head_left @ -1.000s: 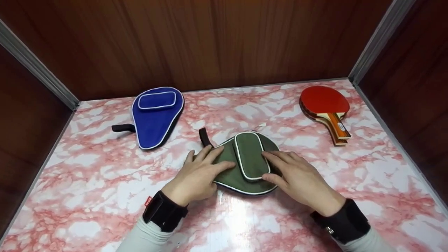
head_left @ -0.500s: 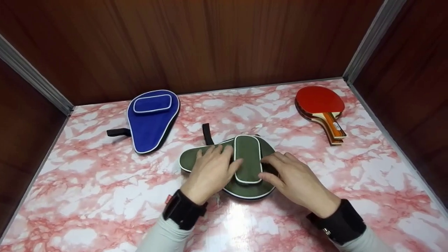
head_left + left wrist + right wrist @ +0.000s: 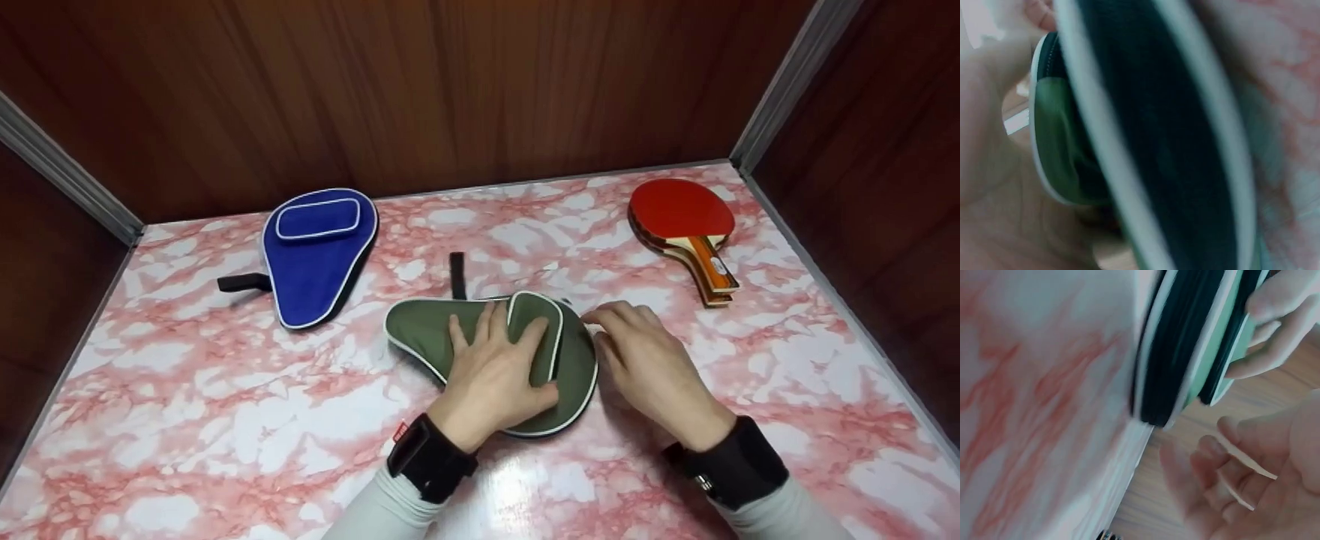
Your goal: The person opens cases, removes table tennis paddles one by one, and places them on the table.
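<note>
A green table tennis bat case (image 3: pixel 420 326) with white piping lies on the table, its narrow end to the left. My left hand (image 3: pixel 495 375) rests spread over the case and its raised pocket (image 3: pixel 546 311), which dents under the fingers. My right hand (image 3: pixel 649 367) is at the wide right edge, fingers loosely bent and fingertips close to the rim. In the right wrist view, the right hand's fingers (image 3: pixel 1204 467) hold nothing, beside the case's dark side band (image 3: pixel 1176 343). The left wrist view shows that band blurred and close up.
A blue bat case (image 3: pixel 307 262) with a black strap (image 3: pixel 244 283) lies at the back left. Two stacked table tennis bats (image 3: pixel 682 210), the upper one red, lie at the back right. The green case's black strap (image 3: pixel 457 274) sticks out behind it. Brown panels (image 3: pixel 420 97) wall the table.
My left hand has slid right from the case's narrow part onto the pocket. My right hand has left the pocket's side and moved to the case's right edge. The case has turned slightly.
</note>
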Demonstrator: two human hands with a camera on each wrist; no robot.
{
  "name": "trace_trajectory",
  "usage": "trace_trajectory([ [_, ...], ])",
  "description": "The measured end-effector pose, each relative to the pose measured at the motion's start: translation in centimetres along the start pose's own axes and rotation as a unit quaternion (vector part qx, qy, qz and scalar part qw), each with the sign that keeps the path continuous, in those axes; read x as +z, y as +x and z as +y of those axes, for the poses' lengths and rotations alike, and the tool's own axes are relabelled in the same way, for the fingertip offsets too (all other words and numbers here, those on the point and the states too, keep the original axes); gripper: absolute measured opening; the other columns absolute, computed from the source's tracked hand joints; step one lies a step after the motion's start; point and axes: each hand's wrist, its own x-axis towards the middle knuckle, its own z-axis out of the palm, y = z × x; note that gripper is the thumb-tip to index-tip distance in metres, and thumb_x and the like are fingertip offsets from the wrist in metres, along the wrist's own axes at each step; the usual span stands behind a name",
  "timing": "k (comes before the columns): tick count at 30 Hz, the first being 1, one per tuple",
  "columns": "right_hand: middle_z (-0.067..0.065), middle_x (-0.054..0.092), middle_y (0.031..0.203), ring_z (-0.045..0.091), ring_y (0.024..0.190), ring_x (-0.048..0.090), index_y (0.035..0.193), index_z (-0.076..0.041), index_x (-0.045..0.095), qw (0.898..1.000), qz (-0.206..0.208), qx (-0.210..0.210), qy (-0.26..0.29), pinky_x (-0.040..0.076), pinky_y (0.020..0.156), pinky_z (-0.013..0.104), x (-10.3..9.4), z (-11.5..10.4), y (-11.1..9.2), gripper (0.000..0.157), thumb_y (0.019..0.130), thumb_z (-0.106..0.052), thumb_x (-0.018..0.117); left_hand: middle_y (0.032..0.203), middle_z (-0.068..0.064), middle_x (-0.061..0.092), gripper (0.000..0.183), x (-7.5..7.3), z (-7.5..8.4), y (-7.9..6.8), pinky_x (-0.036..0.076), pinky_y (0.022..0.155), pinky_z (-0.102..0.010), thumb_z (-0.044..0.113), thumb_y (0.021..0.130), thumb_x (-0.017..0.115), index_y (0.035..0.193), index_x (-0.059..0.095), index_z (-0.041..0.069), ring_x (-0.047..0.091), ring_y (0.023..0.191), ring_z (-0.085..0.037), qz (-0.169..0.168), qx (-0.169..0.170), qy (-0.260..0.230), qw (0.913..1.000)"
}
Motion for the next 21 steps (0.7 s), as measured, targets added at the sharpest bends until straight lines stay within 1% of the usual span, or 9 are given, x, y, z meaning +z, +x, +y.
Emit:
trace_trajectory([
  [2, 0.013, 0.071, 0.131, 0.039, 0.116, 0.063, 0.136, -0.003, 0.072, 1.000, -0.008, 0.002, -0.019, 0.055, 0.098, 0.056, 0.1, 0.4, 0.1, 0.032, 0.105, -0.002, 0.070, 0.166, -0.029, 0.042, 0.084, -0.3, -0.6, -0.1, 0.018, 0.120, -0.084, 0.052, 0.085, 0.079, 0.161, 0.057, 0.025, 0.035, 0.159, -0.046, -0.013, 0.030, -0.010, 0.9994],
  [5, 0.017, 0.071, 0.136, 0.043, 0.121, 0.062, 0.143, 0.000, 0.069, 0.999, -0.035, 0.003, -0.038, 0.053, 0.102, 0.059, 0.4, 1.0, 0.4, 0.040, 0.103, -0.001, 0.070, 0.167, -0.028, 0.042, 0.080, -0.6, -1.5, -0.2, 0.016, 0.121, -0.083, 0.047, 0.085, 0.079, 0.160, 0.058, 0.026, 0.035, 0.159, -0.045, -0.023, 0.078, -0.025, 0.9964],
  [8, 0.019, 0.071, 0.136, 0.044, 0.120, 0.062, 0.144, 0.002, 0.068, 0.997, -0.062, -0.013, -0.053, 0.052, 0.104, 0.059, 0.5, 1.6, 1.3, 0.043, 0.102, -0.001, 0.071, 0.169, -0.025, 0.040, 0.077, -0.9, -2.5, -0.2, 0.014, 0.123, -0.081, 0.045, 0.087, 0.078, 0.160, 0.058, 0.028, 0.033, 0.161, -0.043, -0.033, 0.110, -0.038, 0.9927],
  [10, 0.019, 0.072, 0.133, 0.043, 0.117, 0.063, 0.141, 0.001, 0.070, 0.994, -0.080, -0.035, -0.066, 0.052, 0.102, 0.059, 0.4, 2.0, 2.1, 0.041, 0.100, -0.001, 0.073, 0.171, -0.022, 0.039, 0.076, -1.1, -3.2, -0.3, 0.012, 0.124, -0.080, 0.046, 0.088, 0.078, 0.160, 0.058, 0.030, 0.030, 0.163, -0.041, -0.044, 0.122, -0.050, 0.9902],
  [14, 0.015, 0.074, 0.117, 0.039, 0.104, 0.064, 0.125, -0.003, 0.076, 0.988, -0.105, -0.077, -0.083, 0.054, 0.093, 0.054, 0.4, 2.4, 3.1, 0.029, 0.096, 0.000, 0.077, 0.174, -0.017, 0.039, 0.076, -1.3, -4.6, 0.0, 0.008, 0.128, -0.075, 0.057, 0.095, 0.077, 0.164, 0.054, 0.034, 0.027, 0.165, -0.037, -0.064, 0.137, -0.082, 0.9851],
  [16, 0.012, 0.072, 0.109, 0.037, 0.099, 0.063, 0.117, -0.006, 0.077, 0.987, -0.107, -0.087, -0.083, 0.054, 0.089, 0.051, 0.5, 2.6, 3.2, 0.024, 0.095, 0.002, 0.078, 0.174, -0.013, 0.041, 0.079, -1.3, -5.4, 0.2, 0.007, 0.130, -0.070, 0.061, 0.097, 0.077, 0.167, 0.050, 0.036, 0.028, 0.165, -0.035, -0.063, 0.140, -0.093, 0.9837],
  [18, 0.010, 0.070, 0.106, 0.035, 0.097, 0.062, 0.113, -0.007, 0.077, 0.987, -0.103, -0.090, -0.082, 0.054, 0.086, 0.050, 0.7, 2.9, 3.3, 0.021, 0.095, 0.003, 0.077, 0.174, -0.009, 0.043, 0.081, -1.3, -6.1, 0.4, 0.006, 0.131, -0.067, 0.063, 0.097, 0.075, 0.169, 0.045, 0.039, 0.028, 0.165, -0.034, -0.060, 0.142, -0.095, 0.9835],
  [21, 0.009, 0.067, 0.102, 0.035, 0.094, 0.061, 0.109, -0.009, 0.077, 0.988, -0.091, -0.095, -0.085, 0.054, 0.083, 0.049, 0.9, 3.2, 3.3, 0.018, 0.095, 0.002, 0.078, 0.174, -0.006, 0.044, 0.079, -1.0, -6.6, 0.6, 0.008, 0.131, -0.068, 0.063, 0.099, 0.073, 0.169, 0.045, 0.039, 0.028, 0.165, -0.038, -0.049, 0.148, -0.078, 0.9847],
])
